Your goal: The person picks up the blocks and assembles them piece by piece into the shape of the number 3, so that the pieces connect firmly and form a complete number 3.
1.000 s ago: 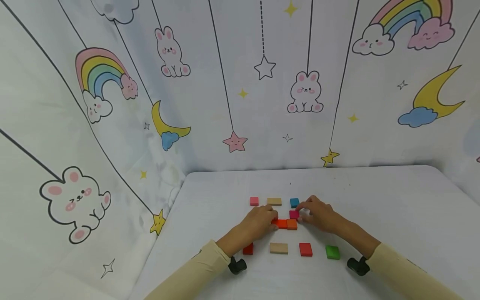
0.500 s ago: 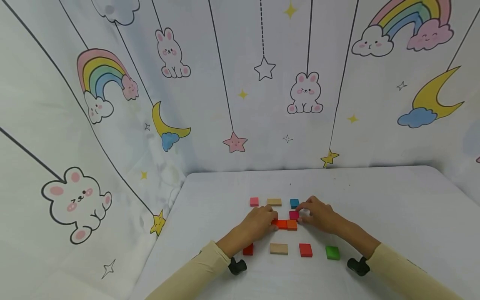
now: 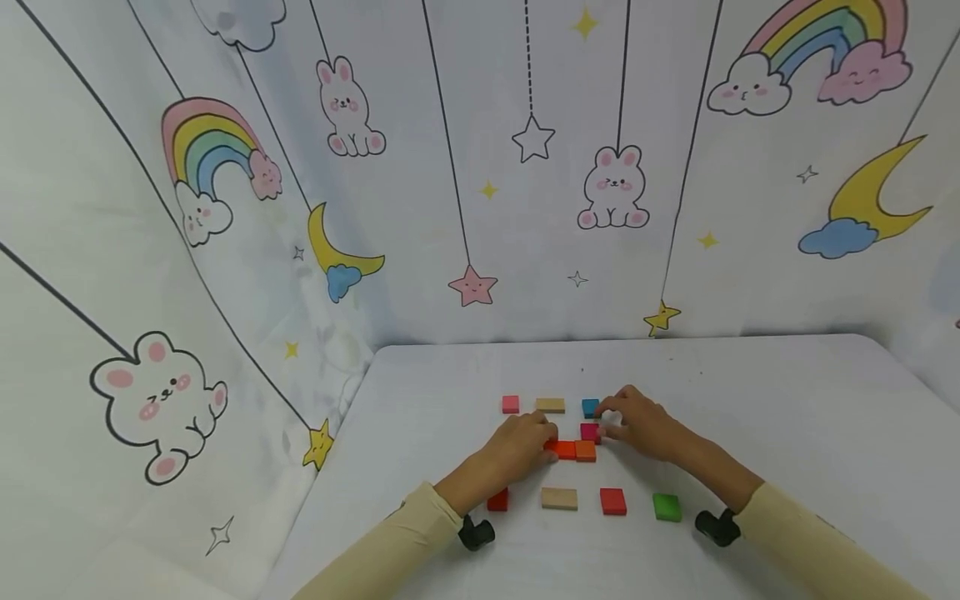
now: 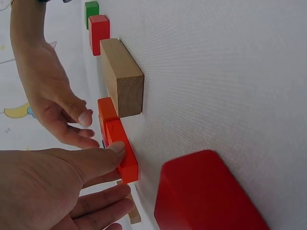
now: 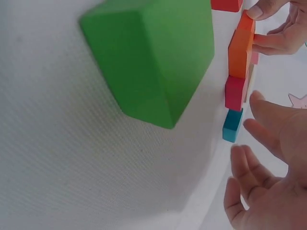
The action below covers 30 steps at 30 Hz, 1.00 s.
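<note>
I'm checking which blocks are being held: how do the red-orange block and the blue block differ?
The red-orange block has a bright, warm colour; the blue block is a darker teal-blue. The left hand pinches the red-orange block, while neither hand grips the blue block. The red-orange block lies nearer the person, the blue block farther away. Both rest on the white table.

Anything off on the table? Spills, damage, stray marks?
No spill or damage visible. One small oddity: a few tiny dark specks on the otherwise plain white tabletop, toward its far edge, beyond the blue block. Too small to tell whether they're stains or debris.
</note>
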Tool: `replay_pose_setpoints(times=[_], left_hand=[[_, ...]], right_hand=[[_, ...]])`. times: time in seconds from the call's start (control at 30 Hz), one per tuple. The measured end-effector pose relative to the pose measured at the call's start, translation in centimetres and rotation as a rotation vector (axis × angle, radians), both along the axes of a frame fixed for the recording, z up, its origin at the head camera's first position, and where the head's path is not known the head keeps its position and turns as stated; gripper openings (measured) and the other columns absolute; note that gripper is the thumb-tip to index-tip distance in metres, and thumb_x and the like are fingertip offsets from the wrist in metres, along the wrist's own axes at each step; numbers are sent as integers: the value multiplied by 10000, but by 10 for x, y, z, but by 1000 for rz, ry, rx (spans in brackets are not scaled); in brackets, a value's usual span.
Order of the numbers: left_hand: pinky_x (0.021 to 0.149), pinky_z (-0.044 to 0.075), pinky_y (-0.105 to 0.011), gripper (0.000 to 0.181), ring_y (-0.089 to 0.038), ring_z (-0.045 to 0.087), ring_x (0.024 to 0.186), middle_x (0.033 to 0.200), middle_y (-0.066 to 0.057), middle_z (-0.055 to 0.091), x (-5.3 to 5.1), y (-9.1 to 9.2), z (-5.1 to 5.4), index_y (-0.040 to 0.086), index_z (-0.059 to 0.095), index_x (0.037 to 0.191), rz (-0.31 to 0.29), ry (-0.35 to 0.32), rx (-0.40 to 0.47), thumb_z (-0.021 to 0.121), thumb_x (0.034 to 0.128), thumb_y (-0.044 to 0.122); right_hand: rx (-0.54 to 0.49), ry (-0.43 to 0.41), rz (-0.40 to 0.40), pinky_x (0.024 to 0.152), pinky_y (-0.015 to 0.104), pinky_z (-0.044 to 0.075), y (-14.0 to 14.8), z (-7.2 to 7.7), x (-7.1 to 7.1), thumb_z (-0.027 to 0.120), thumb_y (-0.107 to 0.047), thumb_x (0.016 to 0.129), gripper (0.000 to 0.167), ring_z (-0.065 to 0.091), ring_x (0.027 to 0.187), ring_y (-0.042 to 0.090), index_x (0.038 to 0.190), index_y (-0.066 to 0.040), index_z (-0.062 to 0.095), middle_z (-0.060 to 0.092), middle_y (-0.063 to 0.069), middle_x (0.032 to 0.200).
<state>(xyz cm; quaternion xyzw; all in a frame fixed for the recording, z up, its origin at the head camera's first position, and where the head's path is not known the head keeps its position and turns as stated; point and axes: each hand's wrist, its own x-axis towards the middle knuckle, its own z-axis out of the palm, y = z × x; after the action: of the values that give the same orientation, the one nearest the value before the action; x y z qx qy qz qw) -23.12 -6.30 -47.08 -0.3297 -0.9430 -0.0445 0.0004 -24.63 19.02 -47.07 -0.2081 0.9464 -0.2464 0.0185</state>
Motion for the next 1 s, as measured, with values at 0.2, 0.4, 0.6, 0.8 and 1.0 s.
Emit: replay_pose_setpoints(times=[0.2,0.4,0.6,0.8,1.0], left_hand=[[884,560,-214,316,-141,658,1006,1179,-22,703,0,1,1,176,764,1217,-4,5,-7,783,965,367],[885,559,-212,320,-142,662,1027,1188,-23,702,0,1,1,179,762,1225,-5,10,-18,780,968,368],[877,558,-213,305,-141,667,1022,1180,-21,706,0,1,2,176,764,1210,-9,17,-21,783,968,360],[881,557,-226,306,-142,667,1025,1190,-19,706,0,2,2,184,764,1209,-6,18,-41,775,971,376],[869,550,-226,300,-131,666,1005,1175,-10,706,-2,2,1,190,765,1200,-7,25,-49,775,970,382]], right_hand=[[-26,51,-31,778,415,637,1,-3,-10,834,-143,912,311,655,954,269,1189,-68,713,615,181,1082],[-6,39,-96,741,427,613,0,-2,-21,802,-181,947,334,625,904,244,1231,-43,696,614,188,1060],[2,19,-136,721,425,608,-3,-4,-28,788,-184,956,317,630,920,275,1219,-26,703,618,205,1053],[-13,-25,-159,715,409,622,-7,-5,-31,781,-162,953,296,627,935,284,1196,-9,709,624,223,1056],[-29,-55,-175,708,386,618,-10,-2,-30,774,-154,954,291,622,926,276,1185,11,710,629,217,1043]])
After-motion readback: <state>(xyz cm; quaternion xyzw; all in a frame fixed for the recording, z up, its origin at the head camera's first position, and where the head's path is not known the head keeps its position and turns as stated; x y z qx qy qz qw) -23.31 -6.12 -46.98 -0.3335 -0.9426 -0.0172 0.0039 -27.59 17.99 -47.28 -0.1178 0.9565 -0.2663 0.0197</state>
